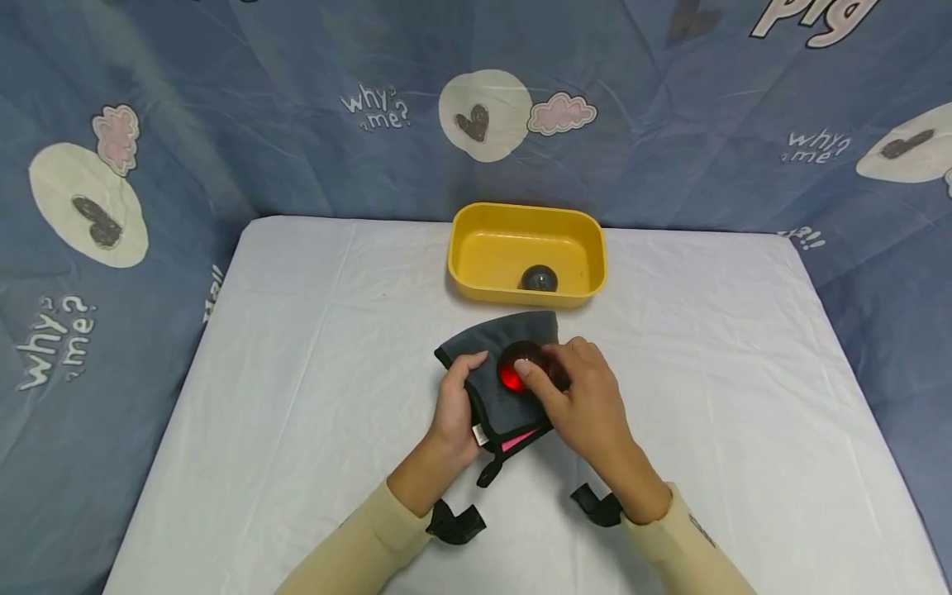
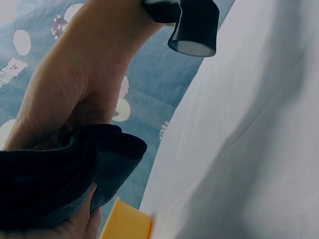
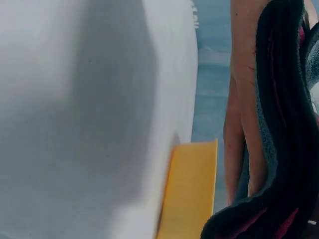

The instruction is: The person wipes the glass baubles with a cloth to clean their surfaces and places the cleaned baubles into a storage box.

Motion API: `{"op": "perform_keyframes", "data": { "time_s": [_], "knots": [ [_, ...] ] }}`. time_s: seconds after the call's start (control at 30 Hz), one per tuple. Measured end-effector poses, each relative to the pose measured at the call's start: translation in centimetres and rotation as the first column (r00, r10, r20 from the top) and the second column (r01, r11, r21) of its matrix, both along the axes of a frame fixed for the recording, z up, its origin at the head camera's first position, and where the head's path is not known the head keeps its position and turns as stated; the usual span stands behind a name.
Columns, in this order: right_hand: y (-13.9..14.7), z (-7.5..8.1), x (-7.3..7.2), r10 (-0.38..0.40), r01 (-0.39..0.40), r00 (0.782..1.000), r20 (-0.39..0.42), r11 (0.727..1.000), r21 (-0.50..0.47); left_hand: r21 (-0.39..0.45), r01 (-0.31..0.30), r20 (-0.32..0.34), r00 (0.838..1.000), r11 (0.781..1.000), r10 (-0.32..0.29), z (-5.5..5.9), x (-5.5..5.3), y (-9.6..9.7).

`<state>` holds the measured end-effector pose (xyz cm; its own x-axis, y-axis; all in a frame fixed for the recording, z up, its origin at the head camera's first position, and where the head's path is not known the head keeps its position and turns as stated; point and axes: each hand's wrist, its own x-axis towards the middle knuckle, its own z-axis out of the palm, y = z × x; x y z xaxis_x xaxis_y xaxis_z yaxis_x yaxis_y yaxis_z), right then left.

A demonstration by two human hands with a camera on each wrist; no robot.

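Observation:
In the head view my left hand (image 1: 452, 413) holds a folded grey cloth (image 1: 487, 337) with black edging, a hanging loop and a pink inner side. Its thumb lies over the cloth's left edge. My right hand (image 1: 595, 405) pinches a shiny red ball (image 1: 511, 376) against the cloth, thumb in front and the other fingers partly hidden behind. The left wrist view shows the left hand (image 2: 82, 74) above the thick cloth folds (image 2: 117, 169). From the right wrist, the cloth (image 3: 286, 124) is edge-on with fingers (image 3: 241, 64) along it; the ball is hidden in both wrist views.
Beyond the hands, a yellow tub (image 1: 472, 285) stands near the far edge of the white-covered table (image 1: 335, 372). A dark glassy ball (image 1: 539, 278) lies inside the tub, by its near wall. Blue patterned fabric (image 1: 297, 124) hangs behind and at the sides.

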<state>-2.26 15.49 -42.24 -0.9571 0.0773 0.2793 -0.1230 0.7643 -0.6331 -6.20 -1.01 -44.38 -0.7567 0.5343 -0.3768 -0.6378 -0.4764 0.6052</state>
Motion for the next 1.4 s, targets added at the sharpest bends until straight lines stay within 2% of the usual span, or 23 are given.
{"op": "perform_keyframes", "data": {
  "time_s": [0.13, 0.2, 0.3, 0.43, 0.57, 0.93, 1.23, 1.4],
  "knots": [
    [-0.01, -0.05, 0.02, 0.001, 0.000, 1.000, 0.029, 0.999, -0.051, 0.002, -0.003, -0.004, 1.000, 1.000, 0.003, 0.00, -0.02, -0.02],
    [0.02, -0.11, 0.15, 0.018, -0.018, 1.000, 0.021, 0.999, -0.038, 0.001, -0.011, -0.004, 1.000, 1.000, 0.011, -0.03, -0.07, -0.04],
    [0.13, -0.21, 0.43, 0.066, -0.063, 0.997, -0.045, 0.997, 0.054, -0.014, -0.034, -0.012, 0.999, 0.999, 0.034, -0.09, -0.19, -0.10],
    [0.12, -0.06, 0.60, 0.154, -0.121, 0.977, -0.145, 0.969, 0.214, -0.023, -0.057, -0.038, 0.998, 0.998, 0.056, -0.08, -0.38, -0.14],
    [-0.13, 0.17, 0.39, 0.200, -0.153, 0.966, -0.163, 0.953, 0.260, 0.005, -0.040, -0.049, 0.998, 0.999, 0.040, 0.11, -0.29, -0.01],
    [-0.08, 0.11, -0.01, 0.121, -0.107, 0.983, -0.137, 0.989, 0.106, -0.013, -0.038, -0.009, 0.999, 0.999, 0.038, 0.35, 0.03, 0.07],
    [-0.18, 0.06, -0.16, 0.083, -0.086, 0.993, -0.088, 0.996, -0.029, -0.028, -0.039, -0.004, 0.999, 0.999, 0.039, 0.24, -0.04, 0.02],
    [-0.19, 0.03, -0.21, 0.055, -0.057, 0.998, -0.028, 0.996, -0.063, 0.001, -0.021, -0.005, 1.000, 1.000, 0.021, 0.17, -0.02, 0.00]
  ]
}}
